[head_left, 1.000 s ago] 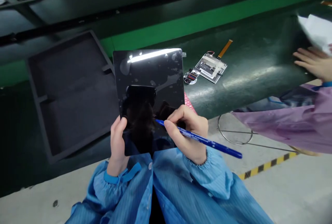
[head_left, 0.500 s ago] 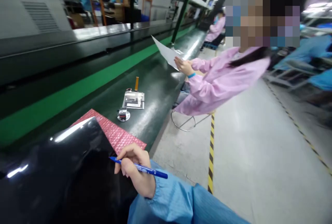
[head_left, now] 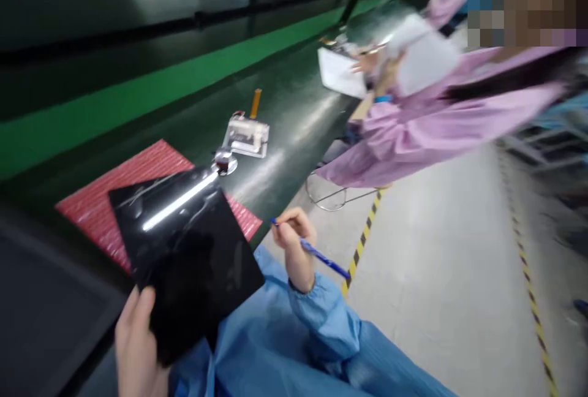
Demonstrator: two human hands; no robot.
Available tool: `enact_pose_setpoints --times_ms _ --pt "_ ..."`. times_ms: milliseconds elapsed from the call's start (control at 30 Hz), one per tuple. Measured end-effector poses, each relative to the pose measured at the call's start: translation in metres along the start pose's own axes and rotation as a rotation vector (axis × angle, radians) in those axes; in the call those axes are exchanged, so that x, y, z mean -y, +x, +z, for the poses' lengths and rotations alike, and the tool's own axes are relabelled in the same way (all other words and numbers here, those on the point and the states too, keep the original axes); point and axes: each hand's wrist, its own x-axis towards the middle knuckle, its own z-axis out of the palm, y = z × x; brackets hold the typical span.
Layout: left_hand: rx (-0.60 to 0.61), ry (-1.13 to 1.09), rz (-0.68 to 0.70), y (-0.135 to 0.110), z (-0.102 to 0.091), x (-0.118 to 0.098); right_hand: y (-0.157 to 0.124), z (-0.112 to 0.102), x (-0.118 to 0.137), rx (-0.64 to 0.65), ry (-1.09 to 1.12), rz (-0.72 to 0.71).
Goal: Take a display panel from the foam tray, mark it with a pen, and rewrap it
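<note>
the left hand (head_left: pixel 135 342) grips the black panel (head_left: pixel 184 250) by its near corner, tilting it up above the pink wrap (head_left: pixel 98 201) so the glossy face catches light. the right hand (head_left: pixel 294 250), fingers closed on a blue pen (head_left: pixel 312 253), holds it clear of the panel.

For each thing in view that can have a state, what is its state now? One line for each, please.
Black panel: held tilted by the left hand, glossy face up, above the pink sheet.
Blue pen: gripped in the right hand, tip off the panel.
Pink sheet: flat on the belt, partly covered.
Small module: lying on the belt, untouched.
Co-worker's paper: on the belt, blurred.
</note>
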Motion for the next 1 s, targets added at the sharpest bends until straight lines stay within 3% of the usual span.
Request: enact_pose_setpoints --times_ms 67,200,300,400,500,700,867,1000 --pt "-0.175 -0.051 -0.042 0.001 0.002 0.007 -0.006 0.008 0.001 0.029 -0.023 0.003" --pt "0.02 -0.005 0.138 0.008 0.001 0.011 -0.013 0.033 -0.007 0.237 -0.083 0.142" --pt "0.161 0.169 0.283 0.011 -0.005 0.007 -0.015 0.044 -0.016 0.384 -0.124 0.216" --pt "0.186 0.419 0.468 0.015 -0.012 0.005 -0.013 0.047 -0.022 0.461 -0.183 0.214" --pt "0.165 0.501 0.566 0.019 -0.016 0.007 -0.007 0.051 -0.023 0.476 -0.28 0.15" --pt "0.152 0.473 0.539 0.019 -0.014 0.008 -0.003 0.061 -0.022 0.529 -0.386 -0.037" --pt "0.171 0.452 0.512 0.018 -0.014 0.007 -0.004 0.057 -0.019 0.682 -0.463 -0.169" --pt "0.169 0.454 0.505 0.016 -0.014 0.007 -0.001 0.058 -0.018 0.532 -0.562 -0.207"
